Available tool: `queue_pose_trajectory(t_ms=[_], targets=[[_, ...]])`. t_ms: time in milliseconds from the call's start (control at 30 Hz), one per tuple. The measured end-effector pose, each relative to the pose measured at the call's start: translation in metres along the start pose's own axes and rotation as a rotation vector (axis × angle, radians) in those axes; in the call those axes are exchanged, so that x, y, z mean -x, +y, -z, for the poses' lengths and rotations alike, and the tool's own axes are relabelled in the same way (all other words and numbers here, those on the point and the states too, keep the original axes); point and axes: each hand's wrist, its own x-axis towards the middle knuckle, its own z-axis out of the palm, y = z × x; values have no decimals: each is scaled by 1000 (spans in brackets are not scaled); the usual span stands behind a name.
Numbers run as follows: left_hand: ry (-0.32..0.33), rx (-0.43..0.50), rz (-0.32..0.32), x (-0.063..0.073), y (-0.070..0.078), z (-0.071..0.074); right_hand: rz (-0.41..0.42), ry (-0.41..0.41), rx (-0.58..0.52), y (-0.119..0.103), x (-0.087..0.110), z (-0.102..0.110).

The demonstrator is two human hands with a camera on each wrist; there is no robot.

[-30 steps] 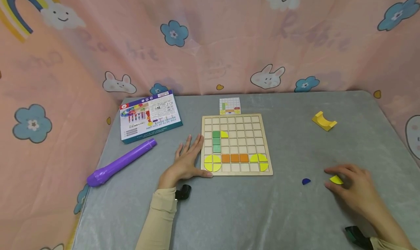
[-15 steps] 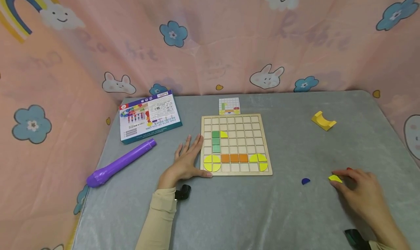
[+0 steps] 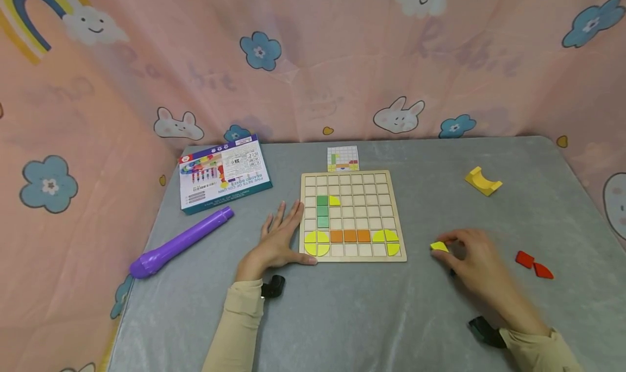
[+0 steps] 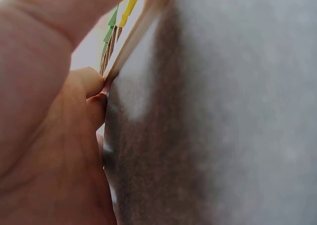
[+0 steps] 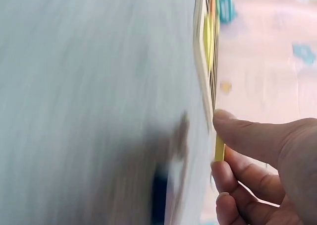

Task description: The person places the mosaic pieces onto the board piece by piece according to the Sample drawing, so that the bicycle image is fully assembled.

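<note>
My right hand (image 3: 476,258) pinches a yellow quarter-circle tile (image 3: 439,246) between thumb and fingers, held above the table to the right of a wooden grid board (image 3: 354,259). The same tile (image 5: 219,148) shows edge-on in the right wrist view. With fingers spread, my left hand (image 3: 276,245) rests along the board's left edge, thumb at the near corner. Green squares (image 3: 323,211), orange squares (image 3: 349,235) and several yellow quarter-circles (image 3: 316,243) sit in the grid. A dark blue half-round tile (image 5: 159,195) lies below my right hand, mostly hidden in the head view.
Two red tiles, a square (image 3: 525,259) and a quarter-circle (image 3: 543,271), lie at the right. Farther back is a yellow arched block (image 3: 483,182). A pattern card (image 3: 343,158) touches the board's far side. At left are a box (image 3: 225,174) and a purple tube (image 3: 181,243).
My right hand has carried the yellow tile leftward toward the board, uncovering the two red tiles and covering most of the blue one. My left hand has stayed at the board.
</note>
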Motion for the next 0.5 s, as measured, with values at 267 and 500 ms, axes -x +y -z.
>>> queue_pose_trajectory(t_ms=[267,500], targets=[[-1,2,7,0,0,0,138,13,-44,-38,-13,-30],[-6,-6,2,-1,-1,0,181,-21,-45,-58,-22,-47]])
